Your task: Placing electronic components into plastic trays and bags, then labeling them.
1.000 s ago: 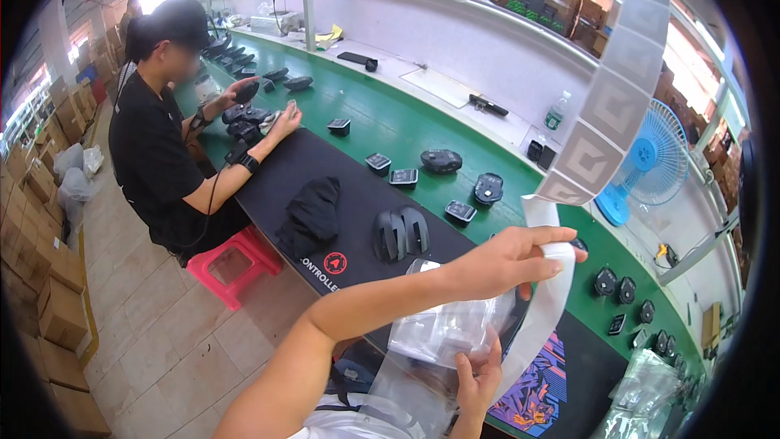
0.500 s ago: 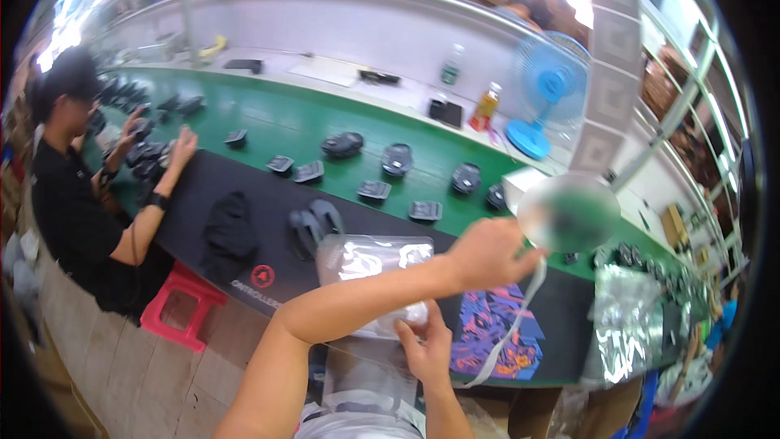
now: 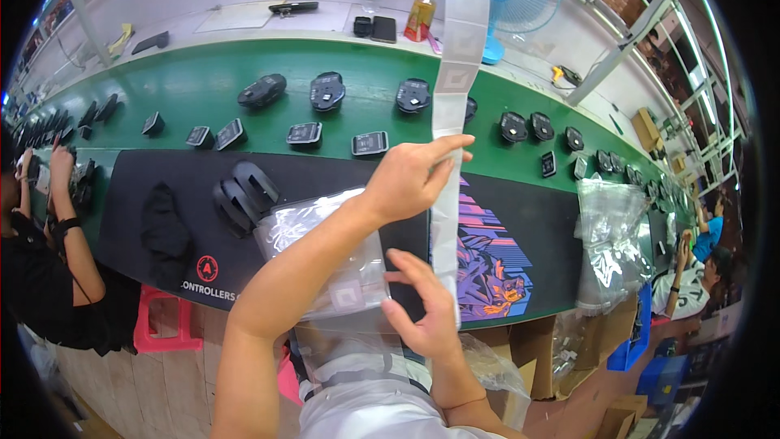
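My left hand [image 3: 416,180] is at a long pale strip of square labels [image 3: 457,49], which hangs from the top of the view to the mat's near edge. Its thumb and index finger close across the strip. Beneath my left forearm lies a clear plastic bag [image 3: 313,232], with a pale square label [image 3: 345,294] near its lower right corner. My right hand [image 3: 424,305] is open just right of the bag's edge, fingers apart and holding nothing. The black printed mat [image 3: 552,219] lies under the bag.
Several black computer mice [image 3: 327,92] and small dark blocks [image 3: 370,143] line the green table [image 3: 203,73]. Left of the bag are dark grey curved shells [image 3: 244,197] and a black cloth [image 3: 165,223]. Clear bags [image 3: 611,236] hang at right. A co-worker [image 3: 49,268] sits at left.
My view has swung right and down. My left hand has drawn back left, and the label strip now hangs straight. My right hand has let go of the bag and opened.
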Tool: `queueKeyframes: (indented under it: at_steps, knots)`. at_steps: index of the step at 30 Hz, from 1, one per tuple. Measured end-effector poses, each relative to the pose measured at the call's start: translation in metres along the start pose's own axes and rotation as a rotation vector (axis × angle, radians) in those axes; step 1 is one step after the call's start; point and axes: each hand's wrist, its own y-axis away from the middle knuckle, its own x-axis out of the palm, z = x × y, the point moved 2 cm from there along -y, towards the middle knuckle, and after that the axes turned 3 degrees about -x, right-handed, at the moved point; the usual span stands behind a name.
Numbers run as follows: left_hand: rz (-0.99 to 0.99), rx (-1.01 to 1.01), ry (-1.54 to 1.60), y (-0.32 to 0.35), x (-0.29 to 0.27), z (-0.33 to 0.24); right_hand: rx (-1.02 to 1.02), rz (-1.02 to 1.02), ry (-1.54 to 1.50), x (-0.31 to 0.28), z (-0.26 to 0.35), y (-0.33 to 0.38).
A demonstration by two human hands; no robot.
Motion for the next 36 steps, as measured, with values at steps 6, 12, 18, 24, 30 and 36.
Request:
queueKeyframes:
  at_steps: [6, 12, 18, 24, 30, 36]
  knots:
    - [0.097, -0.064, 0.093, 0.006, -0.005, -0.012, -0.018, -0.244, 0.083, -0.046, -0.001, -0.015]
    - [0.249, -0.15, 0.324, 0.007, -0.008, -0.023, -0.102, -0.444, 0.11, -0.067, -0.011, -0.035]
    - [0.257, -0.069, 0.34, 0.007, -0.015, -0.021, 0.041, -0.402, -0.118, -0.063, -0.013, -0.062]
    - [0.248, -0.017, 0.418, 0.006, -0.009, -0.013, 0.117, -0.312, -0.128, -0.057, -0.033, -0.044]
    - [0.187, -0.079, 0.465, 0.008, -0.016, -0.02, 0.099, -0.344, -0.1, -0.054, -0.041, -0.035]
    - [0.191, 0.067, 0.269, 0.007, -0.016, -0.02, 0.146, -0.34, -0.057, -0.044, -0.064, -0.016]
